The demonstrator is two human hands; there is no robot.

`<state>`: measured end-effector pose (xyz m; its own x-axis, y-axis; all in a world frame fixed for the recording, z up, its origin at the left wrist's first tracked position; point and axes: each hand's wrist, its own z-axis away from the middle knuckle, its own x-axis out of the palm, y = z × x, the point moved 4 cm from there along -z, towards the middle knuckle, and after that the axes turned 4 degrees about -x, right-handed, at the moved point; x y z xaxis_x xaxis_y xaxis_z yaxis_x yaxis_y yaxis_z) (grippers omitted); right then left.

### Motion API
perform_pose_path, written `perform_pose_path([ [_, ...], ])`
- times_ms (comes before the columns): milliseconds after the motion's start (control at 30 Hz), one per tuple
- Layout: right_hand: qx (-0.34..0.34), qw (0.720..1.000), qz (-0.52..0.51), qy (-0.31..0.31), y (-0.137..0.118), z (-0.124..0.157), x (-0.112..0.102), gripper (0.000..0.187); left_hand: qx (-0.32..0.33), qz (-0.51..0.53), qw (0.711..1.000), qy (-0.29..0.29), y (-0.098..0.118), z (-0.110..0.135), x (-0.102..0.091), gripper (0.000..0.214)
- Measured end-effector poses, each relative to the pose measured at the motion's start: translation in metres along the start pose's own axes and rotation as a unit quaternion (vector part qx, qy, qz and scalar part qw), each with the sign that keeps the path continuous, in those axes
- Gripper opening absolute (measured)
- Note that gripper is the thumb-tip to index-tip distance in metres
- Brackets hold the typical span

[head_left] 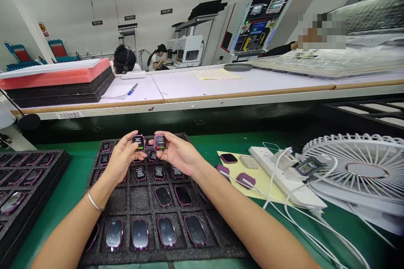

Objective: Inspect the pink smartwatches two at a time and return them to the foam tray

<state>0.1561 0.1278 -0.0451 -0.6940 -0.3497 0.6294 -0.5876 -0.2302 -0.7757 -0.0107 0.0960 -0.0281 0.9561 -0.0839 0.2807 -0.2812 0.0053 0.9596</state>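
My left hand (pixel 123 154) is closed around the edges of a purple-cased smartwatch (pixel 138 142), its lit screen showing text and a green strip. Beside it, my right hand (pixel 178 151) grips a second purple smartwatch (pixel 160 143), also lit, with red and green at the bottom of its screen. Both watches are held side by side above the far part of a black foam tray (pixel 121 210). Several more watches sit in the tray's compartments, some with lit text like the watch (pixel 159 172), others dark like the watch (pixel 140 234). My forearms hide part of the tray.
Another foam tray (pixel 59 168) of watches lies at left. To the right are a yellow sheet (pixel 233 157) with watch parts, a white power strip (pixel 284 176) with cables, and a white fan (pixel 362 172). A raised shelf (pixel 176 88) runs across the back.
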Motion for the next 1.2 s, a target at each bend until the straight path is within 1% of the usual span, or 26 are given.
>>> perform_pose_path([
  [133, -0.018, 0.999, 0.03, -0.018, 0.0, 0.001, 0.001, 0.017, -0.009, 0.021, 1.0, -0.008, 0.0, -0.001, 0.0, 0.063],
  [267, -0.03, 0.998, 0.05, -0.024, 0.001, 0.0, 0.001, 0.018, -0.001, 0.023, 1.0, -0.02, 0.001, -0.003, 0.0, 0.051],
  [367, -0.042, 0.997, 0.056, -0.029, -0.003, -0.007, 0.003, 0.018, 0.012, 0.013, 1.0, -0.016, 0.009, -0.009, 0.0, 0.041],
  [500, -0.095, 0.991, 0.079, -0.051, -0.026, -0.023, 0.017, 0.018, 0.048, -0.006, 0.998, -0.03, 0.034, -0.021, 0.005, 0.039],
  [633, -0.155, 0.977, 0.114, -0.093, -0.058, -0.032, 0.04, 0.015, 0.103, -0.016, 0.993, -0.053, 0.067, -0.026, 0.018, 0.041],
  [733, -0.192, 0.963, 0.142, -0.123, -0.08, -0.03, 0.06, 0.015, 0.145, -0.027, 0.987, -0.061, 0.092, -0.023, 0.028, 0.04],
  [867, -0.222, 0.949, 0.167, -0.15, -0.102, -0.02, 0.082, 0.016, 0.191, -0.039, 0.978, -0.073, 0.118, -0.012, 0.039, 0.035],
  [1000, -0.239, 0.938, 0.179, -0.175, -0.115, -0.008, 0.095, 0.022, 0.218, -0.048, 0.971, -0.08, 0.134, 0.0, 0.047, 0.032],
  [1100, -0.254, 0.924, 0.202, -0.204, -0.121, 0.0, 0.101, 0.036, 0.235, -0.07, 0.966, -0.086, 0.14, 0.006, 0.05, 0.039],
  [1200, -0.271, 0.911, 0.224, -0.217, -0.125, 0.006, 0.104, 0.048, 0.261, -0.098, 0.957, -0.084, 0.144, 0.011, 0.052, 0.045],
])
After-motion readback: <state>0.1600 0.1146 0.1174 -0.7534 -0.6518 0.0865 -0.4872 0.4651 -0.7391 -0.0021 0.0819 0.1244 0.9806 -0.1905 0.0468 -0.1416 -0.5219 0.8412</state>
